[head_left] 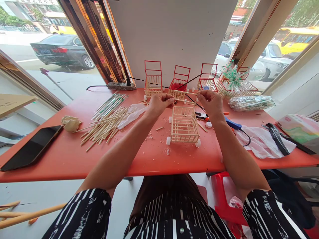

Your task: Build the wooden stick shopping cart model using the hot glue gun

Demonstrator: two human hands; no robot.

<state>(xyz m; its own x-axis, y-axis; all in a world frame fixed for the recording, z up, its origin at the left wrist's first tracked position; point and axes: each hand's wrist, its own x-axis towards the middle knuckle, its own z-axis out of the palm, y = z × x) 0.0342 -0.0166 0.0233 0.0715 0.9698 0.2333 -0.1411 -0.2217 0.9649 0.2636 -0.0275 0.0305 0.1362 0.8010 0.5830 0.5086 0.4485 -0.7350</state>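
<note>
A small cart built of pale wooden sticks, with white cap wheels, stands on the orange table. Just behind it my left hand and my right hand are both closed in a pinch. They hold the two ends of a thin wooden stick level above the cart's far edge. A loose white cap lies right of the cart. Wood shavings litter the table around it.
A pile of wooden sticks and wrapped chopsticks lies left. A phone sits at the left edge. Red-framed stick carts line the back. A blue glue gun, black pliers and a tissue pack lie right.
</note>
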